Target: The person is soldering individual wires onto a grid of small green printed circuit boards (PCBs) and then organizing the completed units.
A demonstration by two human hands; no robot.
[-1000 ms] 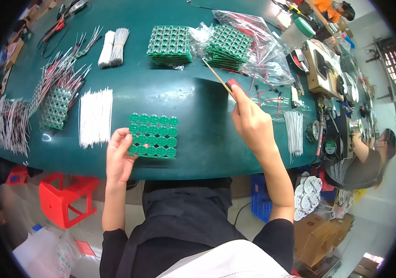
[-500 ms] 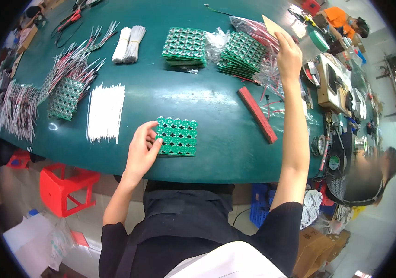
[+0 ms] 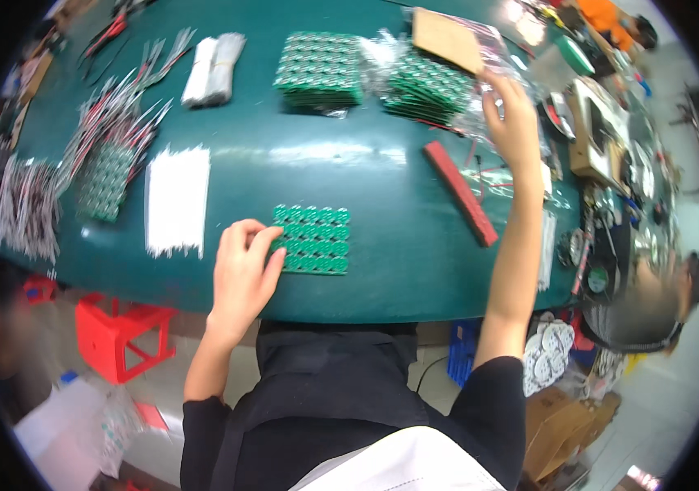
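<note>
A green circuit board panel (image 3: pixel 311 240) with rows of round sections lies near the table's front edge. My left hand (image 3: pixel 243 266) rests at its left edge, thumb and index finger apart, fingertips at the border. Farther right, my right hand (image 3: pixel 513 119) reaches out with its fingers extended and thumb apart. Its fingertips are at the corner of a tan cardboard piece (image 3: pixel 446 39), which lies over a fanned stack of green boards (image 3: pixel 427 88). A second, neater stack of boards (image 3: pixel 318 69) stands to the left, with clear plastic between the stacks.
A red bar (image 3: pixel 462 194) lies right of the panel. White sticks (image 3: pixel 178 200), two tied white bundles (image 3: pixel 214 69) and wired boards (image 3: pixel 104 180) occupy the left. A red stool (image 3: pixel 124 335) stands below the table. Tools and a box (image 3: pixel 587 131) crowd the right side.
The cardboard has gone from raised in my right hand to lying over the fanned stack. My right hand has come slightly nearer. My left thumb has drawn off the panel's face.
</note>
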